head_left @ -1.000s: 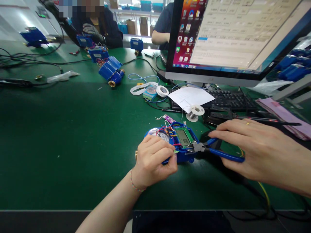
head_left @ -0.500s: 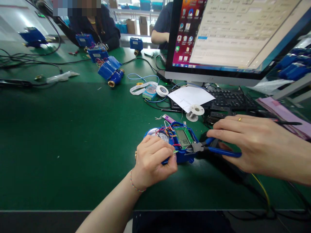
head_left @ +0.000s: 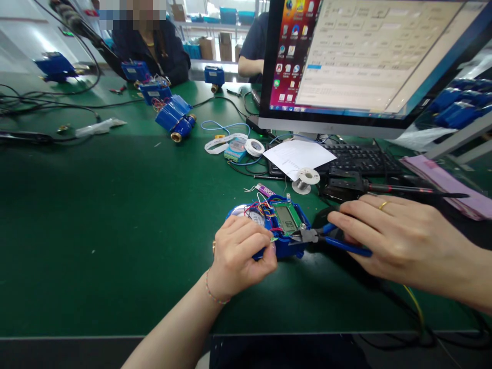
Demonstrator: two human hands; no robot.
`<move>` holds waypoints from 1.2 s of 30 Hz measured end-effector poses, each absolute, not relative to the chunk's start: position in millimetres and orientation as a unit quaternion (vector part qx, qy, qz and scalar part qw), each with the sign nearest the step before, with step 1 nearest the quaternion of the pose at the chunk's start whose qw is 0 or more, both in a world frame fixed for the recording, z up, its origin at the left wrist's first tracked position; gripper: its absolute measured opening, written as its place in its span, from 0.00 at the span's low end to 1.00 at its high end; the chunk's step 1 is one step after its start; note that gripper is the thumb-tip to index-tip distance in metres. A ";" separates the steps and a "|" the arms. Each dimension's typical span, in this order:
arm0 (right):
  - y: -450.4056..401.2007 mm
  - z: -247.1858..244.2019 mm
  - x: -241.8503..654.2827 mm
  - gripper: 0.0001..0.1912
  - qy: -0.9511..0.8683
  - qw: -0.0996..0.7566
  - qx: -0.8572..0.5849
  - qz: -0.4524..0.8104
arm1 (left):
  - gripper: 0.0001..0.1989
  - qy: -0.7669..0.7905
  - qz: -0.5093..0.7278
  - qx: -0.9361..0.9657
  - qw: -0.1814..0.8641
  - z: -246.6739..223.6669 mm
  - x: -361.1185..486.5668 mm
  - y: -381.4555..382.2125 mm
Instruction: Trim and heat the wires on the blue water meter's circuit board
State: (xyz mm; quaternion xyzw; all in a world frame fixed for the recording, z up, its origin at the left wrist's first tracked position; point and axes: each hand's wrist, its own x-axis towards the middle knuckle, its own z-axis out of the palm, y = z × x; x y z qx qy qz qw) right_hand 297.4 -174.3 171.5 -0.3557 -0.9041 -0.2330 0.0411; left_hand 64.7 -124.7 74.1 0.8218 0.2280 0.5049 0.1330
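Observation:
An opened blue meter [head_left: 288, 249] lies on the table before me, its small LCD screen [head_left: 286, 218] and coloured wires [head_left: 262, 207] exposed. At its near edge my left hand [head_left: 246, 251] is closed in a pinch, with a small yellow-green bit at the fingertips that I cannot make out. My right hand [head_left: 400, 241] grips blue-handled cutting pliers [head_left: 308, 236], whose jaws reach over the meter's near right edge, just below the screen. A purple battery-like piece [head_left: 265, 190] with white leads lies behind the meter.
Behind stand a solder spool [head_left: 306, 180], paper sheet [head_left: 298, 158], keyboard [head_left: 359, 159] and monitor [head_left: 330, 123]. A roll of white labels [head_left: 254, 147] lies left of them. Further blue meters [head_left: 175, 117] and black cables [head_left: 77, 105] occupy the far left. Two people sit opposite.
My right hand has dipped slightly, and the plier handles look a little closer together. My left hand keeps its pinch at the meter; the whole view has shifted slightly.

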 end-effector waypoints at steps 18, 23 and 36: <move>-165.0 167.5 301.5 0.10 -0.915 0.069 -0.375 -0.135 | 0.06 0.223 0.512 0.818 0.136 74.6 65.2 -124.7; -174.9 159.6 302.9 0.10 -0.907 0.064 -0.357 -0.211 | 0.06 0.224 0.513 0.817 0.136 74.5 65.6 -124.6; -168.5 160.2 303.3 0.10 -0.891 0.073 -0.441 -0.077 | 0.06 0.220 0.514 0.818 0.135 73.4 65.4 -124.0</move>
